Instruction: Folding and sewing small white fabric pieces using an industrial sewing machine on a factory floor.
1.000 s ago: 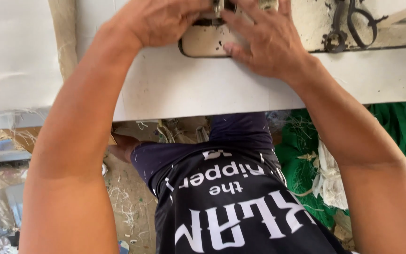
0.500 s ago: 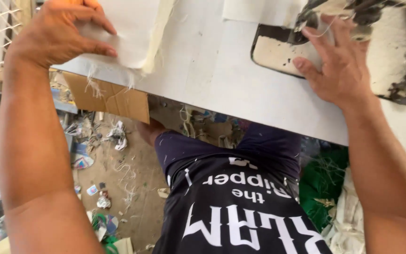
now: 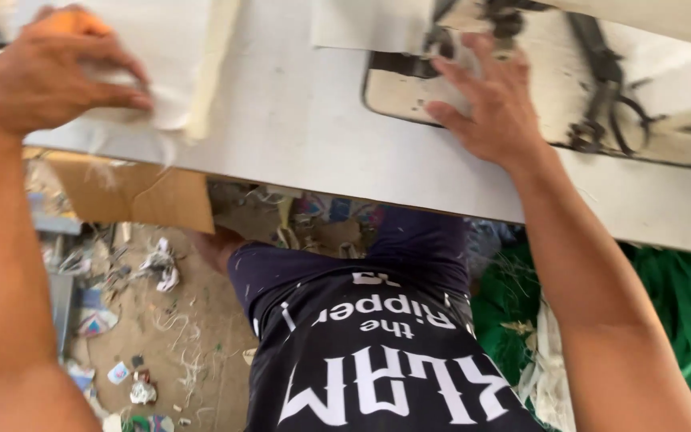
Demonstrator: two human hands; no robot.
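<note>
at the left end of the desk [image 3: 297, 136], near its front edge, the left hand [image 3: 49, 76] lies flat on a stack of white fabric pieces [image 3: 173, 60], fingers spread and curled a little over the top layer, thumb pointing toward the middle of the desk. it presses rather than pinches: nothing is closed inside the hand, though whether the fingertips have caught the top sheet cannot be told. the stack's long axis seems to run away from the person, toward the far edge, and a frayed corner of it hangs just over the front edge below the hand.

toward the right end, the right hand [image 3: 485, 104] rests open, palm down, on the pale bed plate of a sewing machine [image 3: 569, 88], fingers reaching toward the dark needle area [image 3: 497, 20]; a second white fabric piece [image 3: 369, 24] lies at the far edge just left of these fingers. a pair of dark scissors [image 3: 609, 104] lies on the bed plate just right of this hand.

the stack sits directly under the left hand and well apart from the right one, so the left is plainly nearer. from the stack the needle area lies to the right, along the desk.

below the front edge, a brown cardboard piece [image 3: 141, 192], a littered floor [image 3: 161, 336] and green fabric [image 3: 681, 320] show.
</note>
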